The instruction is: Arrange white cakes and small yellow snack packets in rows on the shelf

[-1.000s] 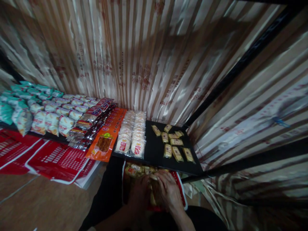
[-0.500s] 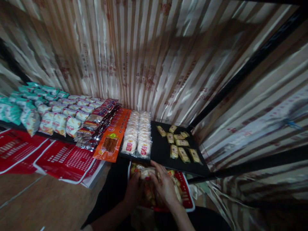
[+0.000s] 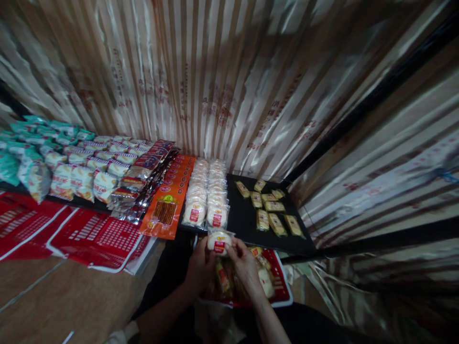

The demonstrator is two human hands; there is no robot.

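Between my two hands is a round white rice cracker packet [image 3: 218,242] in clear wrap with a red label. My left hand [image 3: 199,267] pinches its left side and my right hand [image 3: 245,268] its right side. Below them stands a red basket [image 3: 286,294] with a white rim, holding mixed wrapped snacks. Just beyond the held packet, two rows of matching rice cracker packets [image 3: 217,216] lie overlapped on a black shelf [image 3: 238,229]. To their right, several small yellow-wrapped snacks [image 3: 275,223] are scattered on the shelf.
Left of the rice crackers lie an orange snack packet [image 3: 165,210], a stack of dark red packets [image 3: 136,184], white snack bags [image 3: 82,179] and green bags [image 3: 10,165]. Red baskets [image 3: 96,239] stand beneath the shelf. A striped curtain [image 3: 201,71] and a black post [image 3: 344,114] stand behind.
Both hands have come up from among the snacks in the basket, with the rice cracker packet now held near the shelf's front edge. The camera view has shifted slightly.
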